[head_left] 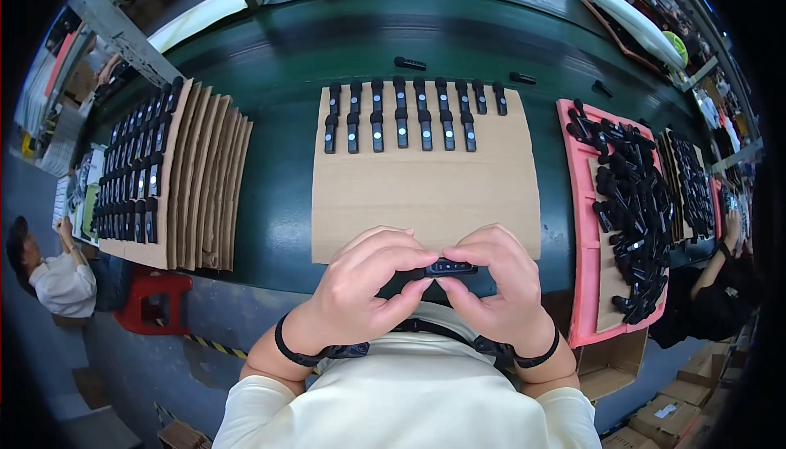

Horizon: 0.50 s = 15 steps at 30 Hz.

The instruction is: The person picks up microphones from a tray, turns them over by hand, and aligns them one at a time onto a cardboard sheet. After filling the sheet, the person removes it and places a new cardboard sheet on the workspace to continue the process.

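Note:
Close to my body, over the near edge of a cardboard sheet [426, 203], I hold a small black microphone [450, 267] sideways between both hands. The fingers and thumb of my left hand [372, 281] pinch its left end. Its right end is gripped the same way by my right hand [499, 277]. A row of small marks shows on the face turned up; my fingertips hide both ends. Farther up on the sheet, similar black microphones [401, 130] with dark rounded tops lie in two rows, several with a pale round spot.
Left stands a stack of cardboard sheets [205, 179] bearing more microphones. A pink tray [580, 244] at right holds a heap of them. Single ones [409, 63] lie on the green belt [278, 138] behind the sheet. Co-workers sit at far left [57, 277] and far right [712, 293].

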Available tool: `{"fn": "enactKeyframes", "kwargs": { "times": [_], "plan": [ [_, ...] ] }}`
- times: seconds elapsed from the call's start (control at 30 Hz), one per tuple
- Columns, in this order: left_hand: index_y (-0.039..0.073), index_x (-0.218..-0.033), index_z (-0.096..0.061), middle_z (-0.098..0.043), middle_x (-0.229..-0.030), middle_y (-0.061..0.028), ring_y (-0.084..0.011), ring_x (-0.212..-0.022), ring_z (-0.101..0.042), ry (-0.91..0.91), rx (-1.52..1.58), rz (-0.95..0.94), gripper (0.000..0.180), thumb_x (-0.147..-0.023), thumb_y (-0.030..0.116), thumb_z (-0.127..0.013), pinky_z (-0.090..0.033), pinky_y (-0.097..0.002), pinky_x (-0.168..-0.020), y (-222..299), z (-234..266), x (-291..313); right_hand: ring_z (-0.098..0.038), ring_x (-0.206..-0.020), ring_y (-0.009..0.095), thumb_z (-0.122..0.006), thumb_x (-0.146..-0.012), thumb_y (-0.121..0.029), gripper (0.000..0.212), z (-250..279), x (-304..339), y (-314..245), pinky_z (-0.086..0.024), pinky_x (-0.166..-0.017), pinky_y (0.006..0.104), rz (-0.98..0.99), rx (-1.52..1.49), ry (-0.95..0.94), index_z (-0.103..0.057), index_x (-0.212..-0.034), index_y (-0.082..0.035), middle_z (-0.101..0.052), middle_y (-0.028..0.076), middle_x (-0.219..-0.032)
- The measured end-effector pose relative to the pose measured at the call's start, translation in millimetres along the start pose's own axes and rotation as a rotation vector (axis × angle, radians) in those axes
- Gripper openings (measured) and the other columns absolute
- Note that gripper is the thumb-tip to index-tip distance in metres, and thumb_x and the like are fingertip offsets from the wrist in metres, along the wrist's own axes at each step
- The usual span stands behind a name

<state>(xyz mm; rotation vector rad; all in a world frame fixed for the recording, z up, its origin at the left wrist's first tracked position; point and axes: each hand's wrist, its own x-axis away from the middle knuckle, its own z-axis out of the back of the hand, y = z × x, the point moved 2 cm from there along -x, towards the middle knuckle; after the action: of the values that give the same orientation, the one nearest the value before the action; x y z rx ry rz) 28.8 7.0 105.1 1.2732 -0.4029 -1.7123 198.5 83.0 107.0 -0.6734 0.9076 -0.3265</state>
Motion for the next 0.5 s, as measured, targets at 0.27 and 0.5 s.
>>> {"fn": "enactKeyframes", "kwargs": {
  "times": [0.27,0.5],
  "plan": [
    [-0.003,-0.100,-0.067,-0.068,-0.094,-0.0138,-0.0267,-0.087,-0.066,-0.015,0.024,-0.011,0.029,-0.071,-0.007,-0.070,-0.053,-0.0439,-0.090,-8.2,2.9,0.5,-0.061,-0.072,0.025,-0.075,-0.066,0.006,0.033,-4.5,-1.5,5.4,-0.048,-0.063,0.0324,-0.010,-0.026,0.006,-0.064,-0.097,0.000,-0.064,0.012,-0.082],
    [-0.005,-0.103,-0.064,-0.067,-0.097,-0.0164,-0.0237,-0.090,-0.065,-0.039,0.331,0.311,0.024,-0.080,-0.006,-0.064,-0.052,-0.0367,-0.085,-10.1,6.5,4.4,-0.061,-0.069,0.026,-0.080,-0.068,0.001,0.034,-6.5,-1.0,9.5,-0.047,-0.062,0.0333,0.029,-0.093,0.006,-0.063,-0.098,0.000,-0.064,0.012,-0.081]
  ]
}}
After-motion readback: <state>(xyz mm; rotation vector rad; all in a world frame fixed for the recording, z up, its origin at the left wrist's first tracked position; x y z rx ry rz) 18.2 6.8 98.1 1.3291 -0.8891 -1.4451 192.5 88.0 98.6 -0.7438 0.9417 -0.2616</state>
